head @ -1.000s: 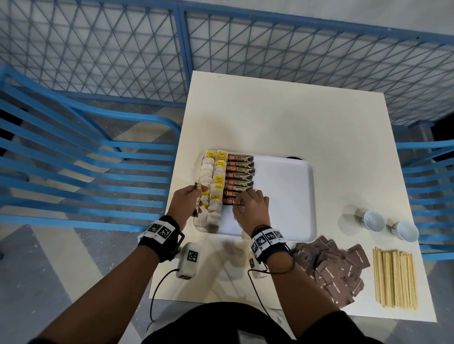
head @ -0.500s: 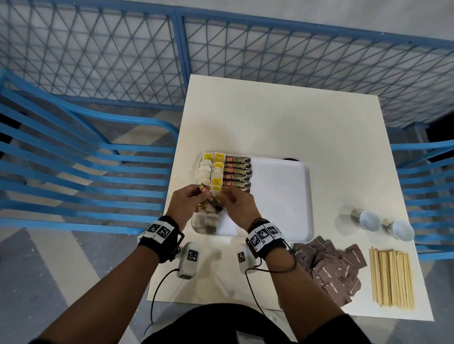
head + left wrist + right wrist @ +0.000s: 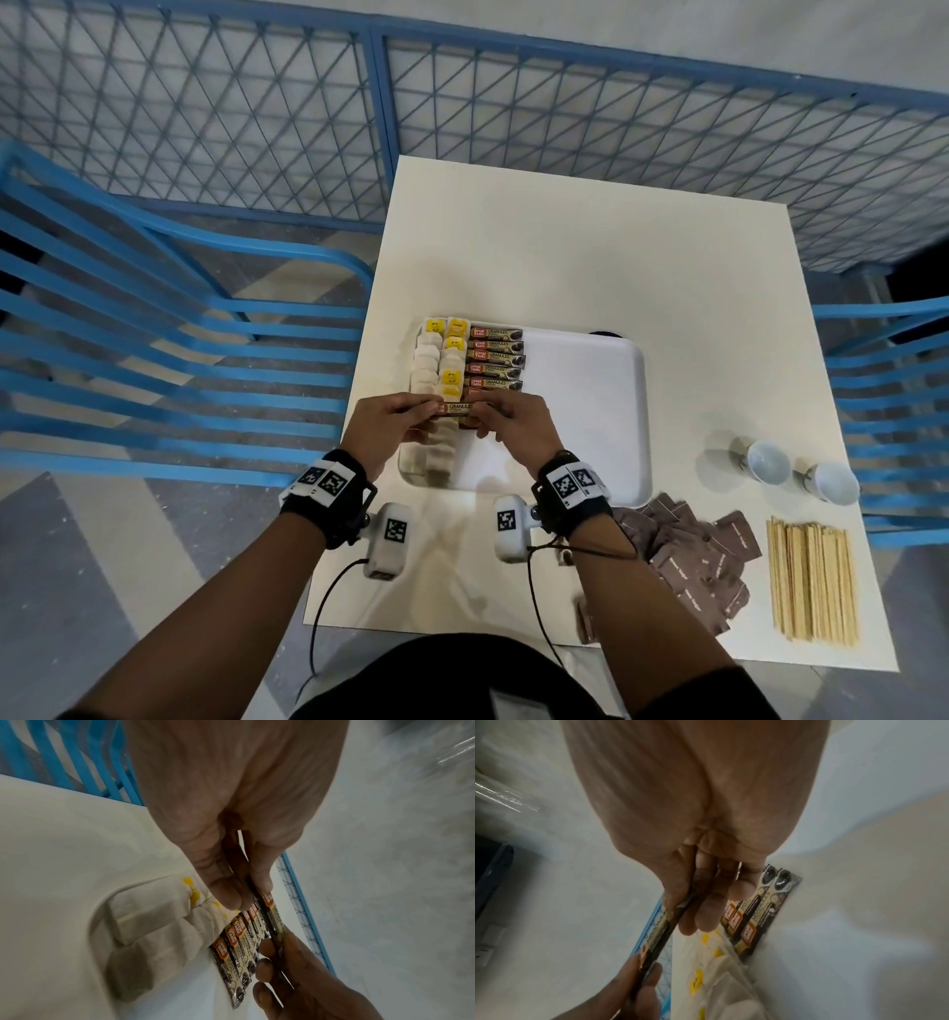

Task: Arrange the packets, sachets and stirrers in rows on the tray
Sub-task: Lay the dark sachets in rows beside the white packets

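Observation:
A white tray (image 3: 585, 411) lies on the table. Along its left side run two rows of tea bags (image 3: 429, 360) with yellow tags. A row of brown coffee sachets (image 3: 495, 360) sits beside them. Both hands hold one more coffee sachet (image 3: 456, 408) level above the near end of that row. My left hand (image 3: 395, 426) pinches its left end (image 3: 267, 900). My right hand (image 3: 513, 416) pinches its right end (image 3: 680, 908). Brown packets (image 3: 688, 560) lie in a loose pile at the front right. Wooden stirrers (image 3: 814, 578) lie next to them.
Two white cups (image 3: 767, 461) (image 3: 832, 483) stand to the right of the tray. Blue slatted chairs (image 3: 154, 349) flank the table on both sides. A blue mesh fence (image 3: 462, 103) runs behind it.
My right hand left the sachet row and met the left hand. The sachet that the left hand held alone is now held at both ends and turned level.

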Action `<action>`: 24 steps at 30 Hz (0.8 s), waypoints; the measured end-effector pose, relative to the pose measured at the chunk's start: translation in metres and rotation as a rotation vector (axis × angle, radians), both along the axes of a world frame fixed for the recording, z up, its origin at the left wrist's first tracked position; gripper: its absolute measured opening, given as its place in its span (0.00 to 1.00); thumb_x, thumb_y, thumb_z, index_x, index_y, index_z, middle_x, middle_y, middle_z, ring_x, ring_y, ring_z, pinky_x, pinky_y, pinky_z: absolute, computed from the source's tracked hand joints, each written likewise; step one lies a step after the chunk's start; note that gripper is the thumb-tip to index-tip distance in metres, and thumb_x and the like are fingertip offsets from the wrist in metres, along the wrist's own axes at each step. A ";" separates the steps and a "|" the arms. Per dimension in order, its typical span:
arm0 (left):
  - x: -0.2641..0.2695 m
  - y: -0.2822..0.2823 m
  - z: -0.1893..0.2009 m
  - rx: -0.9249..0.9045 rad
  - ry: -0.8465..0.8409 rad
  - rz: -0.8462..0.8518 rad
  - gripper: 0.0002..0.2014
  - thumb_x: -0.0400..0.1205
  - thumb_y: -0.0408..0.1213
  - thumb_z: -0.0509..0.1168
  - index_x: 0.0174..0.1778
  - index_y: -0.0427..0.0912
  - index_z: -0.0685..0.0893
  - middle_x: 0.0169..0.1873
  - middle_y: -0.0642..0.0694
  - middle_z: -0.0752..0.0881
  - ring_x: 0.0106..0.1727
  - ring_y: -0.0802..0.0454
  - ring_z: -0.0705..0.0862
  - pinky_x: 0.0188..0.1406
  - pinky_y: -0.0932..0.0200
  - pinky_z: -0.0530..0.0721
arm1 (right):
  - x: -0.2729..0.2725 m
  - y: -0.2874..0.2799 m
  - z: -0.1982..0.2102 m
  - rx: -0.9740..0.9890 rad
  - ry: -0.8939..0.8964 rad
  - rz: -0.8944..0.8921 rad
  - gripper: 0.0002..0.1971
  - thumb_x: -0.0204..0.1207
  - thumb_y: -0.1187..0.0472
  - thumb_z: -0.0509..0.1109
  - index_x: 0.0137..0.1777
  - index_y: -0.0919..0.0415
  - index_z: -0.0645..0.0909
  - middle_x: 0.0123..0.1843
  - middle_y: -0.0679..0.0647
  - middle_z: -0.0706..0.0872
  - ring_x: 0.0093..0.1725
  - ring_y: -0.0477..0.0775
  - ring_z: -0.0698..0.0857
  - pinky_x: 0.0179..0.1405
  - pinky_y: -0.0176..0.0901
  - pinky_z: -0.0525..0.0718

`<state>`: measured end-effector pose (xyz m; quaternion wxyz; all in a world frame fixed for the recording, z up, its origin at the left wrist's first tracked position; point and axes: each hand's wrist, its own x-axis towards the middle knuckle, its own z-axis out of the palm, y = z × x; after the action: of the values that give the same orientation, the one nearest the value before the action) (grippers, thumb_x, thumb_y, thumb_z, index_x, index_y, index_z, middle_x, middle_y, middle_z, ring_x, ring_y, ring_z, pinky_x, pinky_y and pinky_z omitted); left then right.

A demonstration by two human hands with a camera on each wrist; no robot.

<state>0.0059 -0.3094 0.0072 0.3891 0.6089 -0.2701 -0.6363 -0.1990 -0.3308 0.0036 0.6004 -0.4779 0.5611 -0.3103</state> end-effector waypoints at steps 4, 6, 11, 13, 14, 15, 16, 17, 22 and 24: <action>0.001 0.001 -0.002 0.010 -0.007 0.019 0.10 0.80 0.27 0.74 0.56 0.28 0.91 0.41 0.33 0.91 0.38 0.44 0.88 0.37 0.57 0.90 | -0.007 0.004 0.002 0.013 -0.038 -0.032 0.09 0.81 0.72 0.70 0.57 0.71 0.89 0.39 0.64 0.92 0.29 0.50 0.89 0.30 0.32 0.79; 0.000 0.002 -0.003 0.014 -0.029 0.026 0.10 0.79 0.28 0.76 0.54 0.29 0.91 0.41 0.33 0.91 0.37 0.44 0.88 0.37 0.56 0.91 | -0.010 0.005 -0.002 0.005 0.010 -0.040 0.08 0.81 0.68 0.72 0.55 0.64 0.91 0.38 0.60 0.93 0.31 0.54 0.91 0.32 0.37 0.80; -0.004 0.005 -0.007 0.020 -0.062 0.052 0.06 0.78 0.28 0.77 0.49 0.31 0.93 0.39 0.34 0.91 0.34 0.45 0.87 0.36 0.55 0.91 | -0.007 0.009 -0.007 -0.146 0.266 0.006 0.10 0.80 0.60 0.75 0.59 0.55 0.90 0.48 0.49 0.93 0.47 0.48 0.92 0.53 0.37 0.84; -0.007 0.007 -0.008 0.022 -0.061 0.050 0.04 0.78 0.28 0.77 0.48 0.34 0.93 0.38 0.34 0.91 0.34 0.45 0.87 0.37 0.55 0.91 | -0.005 0.013 -0.006 -0.346 0.468 0.085 0.15 0.76 0.55 0.77 0.63 0.52 0.88 0.54 0.48 0.91 0.53 0.48 0.85 0.56 0.37 0.79; -0.008 0.008 -0.008 0.021 -0.059 0.044 0.04 0.79 0.28 0.76 0.47 0.35 0.93 0.38 0.35 0.92 0.34 0.45 0.88 0.38 0.55 0.92 | -0.004 0.015 -0.006 -0.451 0.558 0.137 0.17 0.73 0.54 0.78 0.63 0.51 0.87 0.56 0.48 0.89 0.56 0.51 0.82 0.57 0.41 0.78; -0.011 0.009 -0.008 0.021 -0.057 0.035 0.03 0.79 0.28 0.76 0.47 0.35 0.93 0.39 0.35 0.92 0.34 0.45 0.88 0.38 0.55 0.92 | -0.003 0.016 -0.008 -0.534 0.630 0.186 0.18 0.71 0.54 0.79 0.61 0.50 0.87 0.56 0.49 0.88 0.57 0.54 0.79 0.57 0.46 0.77; -0.013 0.010 -0.008 0.023 -0.055 0.027 0.03 0.80 0.28 0.75 0.48 0.35 0.93 0.39 0.35 0.92 0.35 0.46 0.88 0.38 0.56 0.92 | -0.002 0.017 -0.010 -0.585 0.679 0.224 0.17 0.70 0.54 0.79 0.60 0.51 0.88 0.56 0.50 0.87 0.57 0.57 0.79 0.55 0.49 0.77; -0.014 0.012 -0.008 0.027 -0.058 0.017 0.04 0.80 0.28 0.75 0.49 0.35 0.93 0.40 0.35 0.92 0.35 0.46 0.89 0.38 0.56 0.92 | -0.002 0.018 -0.012 -0.604 0.705 0.247 0.16 0.69 0.55 0.80 0.58 0.51 0.89 0.55 0.50 0.86 0.57 0.58 0.79 0.54 0.52 0.77; -0.011 0.019 -0.012 0.054 -0.107 -0.002 0.07 0.83 0.35 0.73 0.53 0.35 0.91 0.42 0.36 0.93 0.37 0.43 0.91 0.38 0.52 0.91 | -0.020 0.025 -0.024 -0.578 0.772 0.199 0.12 0.71 0.58 0.80 0.55 0.53 0.90 0.52 0.52 0.86 0.54 0.59 0.79 0.52 0.55 0.79; -0.008 0.023 -0.014 0.067 -0.129 -0.008 0.08 0.84 0.36 0.73 0.52 0.35 0.91 0.42 0.35 0.93 0.38 0.42 0.90 0.37 0.51 0.89 | -0.029 0.032 -0.032 -0.524 0.808 0.183 0.12 0.72 0.57 0.79 0.55 0.54 0.90 0.52 0.52 0.86 0.54 0.59 0.80 0.53 0.57 0.79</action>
<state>-0.0018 -0.2862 -0.0069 0.3480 0.6603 -0.2756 -0.6057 -0.2280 -0.2985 -0.0285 0.2188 -0.7424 0.6081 -0.1769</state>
